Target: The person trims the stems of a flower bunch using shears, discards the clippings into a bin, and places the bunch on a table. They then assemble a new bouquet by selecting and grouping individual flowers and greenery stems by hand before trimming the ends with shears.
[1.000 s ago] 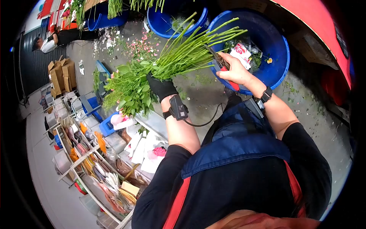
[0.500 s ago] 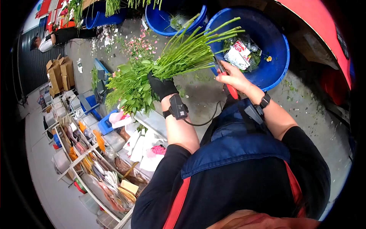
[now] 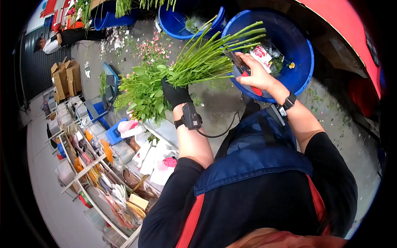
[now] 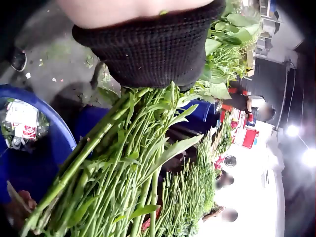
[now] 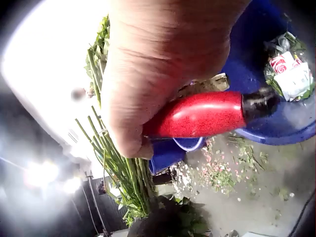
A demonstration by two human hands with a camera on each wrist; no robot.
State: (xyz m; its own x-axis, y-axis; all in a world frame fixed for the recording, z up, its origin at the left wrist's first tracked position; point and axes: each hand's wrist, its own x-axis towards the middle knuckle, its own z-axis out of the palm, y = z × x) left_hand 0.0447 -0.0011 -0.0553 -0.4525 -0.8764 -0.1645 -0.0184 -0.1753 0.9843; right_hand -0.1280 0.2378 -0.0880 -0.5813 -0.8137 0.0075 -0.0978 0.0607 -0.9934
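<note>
While the head view shows the black-gloved left hand (image 3: 175, 91) gripping a bunch of leafy stems (image 3: 198, 64) above the floor (image 3: 213, 99), the right hand (image 3: 259, 76) holds red-handled pruning shears (image 3: 237, 63) beside the stem ends, near a blue bucket (image 3: 297, 53). From the left wrist, the stems spread beyond the knitted glove (image 4: 148, 54); its fingers are hidden. From the right wrist, the hand wraps a red handle (image 5: 202, 116), with scraps (image 5: 291, 74) inside the bucket and pink petals (image 5: 219, 170) scattered on the floor.
</note>
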